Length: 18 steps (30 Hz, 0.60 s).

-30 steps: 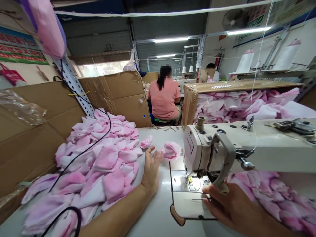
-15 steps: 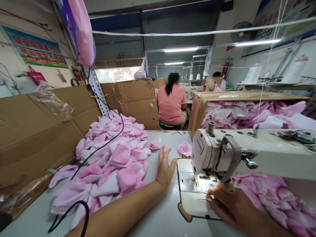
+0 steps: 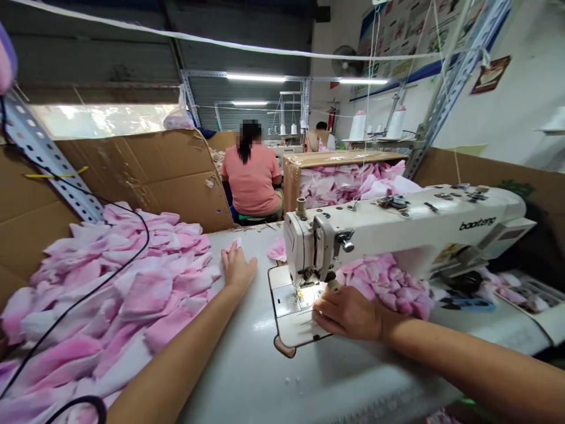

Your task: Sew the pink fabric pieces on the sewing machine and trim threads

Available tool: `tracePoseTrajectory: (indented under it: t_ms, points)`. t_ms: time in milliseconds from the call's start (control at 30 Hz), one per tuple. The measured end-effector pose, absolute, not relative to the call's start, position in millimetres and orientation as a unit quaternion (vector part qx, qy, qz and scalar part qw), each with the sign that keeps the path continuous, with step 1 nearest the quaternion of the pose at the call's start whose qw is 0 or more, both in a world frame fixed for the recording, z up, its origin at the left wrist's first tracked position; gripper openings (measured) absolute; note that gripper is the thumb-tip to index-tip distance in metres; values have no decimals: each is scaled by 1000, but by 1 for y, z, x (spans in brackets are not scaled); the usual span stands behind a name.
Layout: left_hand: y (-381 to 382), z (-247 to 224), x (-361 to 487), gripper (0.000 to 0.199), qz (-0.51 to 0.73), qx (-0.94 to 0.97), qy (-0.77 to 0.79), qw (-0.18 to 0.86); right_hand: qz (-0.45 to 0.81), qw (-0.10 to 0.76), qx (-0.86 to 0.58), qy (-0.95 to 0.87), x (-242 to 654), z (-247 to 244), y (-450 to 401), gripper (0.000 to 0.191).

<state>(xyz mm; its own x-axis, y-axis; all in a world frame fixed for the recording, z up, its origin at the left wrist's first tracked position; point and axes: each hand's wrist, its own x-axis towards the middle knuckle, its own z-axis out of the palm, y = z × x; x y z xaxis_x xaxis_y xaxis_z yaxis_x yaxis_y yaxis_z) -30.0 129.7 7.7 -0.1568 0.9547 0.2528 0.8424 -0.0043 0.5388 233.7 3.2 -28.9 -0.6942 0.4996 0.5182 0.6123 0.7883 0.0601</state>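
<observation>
Left hand [image 3: 239, 272]: While the right hand [image 3: 346, 312] rests by the throat plate [image 3: 283, 301], this one is stretched out on the left of the white industrial sewing machine [image 3: 410, 227], thumb apart, fingers loosely spread; no firm hold shows.
Right hand: fingers curled, at the front of the machine, near the presser foot [image 3: 300, 294]; a thin line shows by the fingertips, but I cannot tell whether they grip anything.
Pink fabric piece [image 3: 233, 242]: at the left fingertips, on the tabletop [image 3: 247, 353] left of the machine, partly hidden by the fingers.
Second pink piece [image 3: 277, 250]: just left of the machine's head, closer to it than the first.
Fabric heap [image 3: 148, 291]: well to the left of the machine.
Pink bundle [image 3: 384, 285]: under the machine's arm.
Sewing step: probably fetching a piece, as no cloth is visible under the presser foot.
Next reach: would seem to call for closing thumb and fingers on the near piece without dragging the heap.
</observation>
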Motion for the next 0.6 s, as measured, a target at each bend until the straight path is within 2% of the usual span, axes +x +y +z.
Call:
tracePoseTrajectory:
  t_ms: [167,433,600]
  points:
    - [135,6,4,61,255,695,668,73,-130,264,-300,-907,231,-29,0,19]
    - [140,-1,42,45,250,691,677,38,-132,258,-324,-901,232,-30,1,17]
    - [148,11,32,46,269,675,687,19,-126,220,-342,-905,231,-26,4,24]
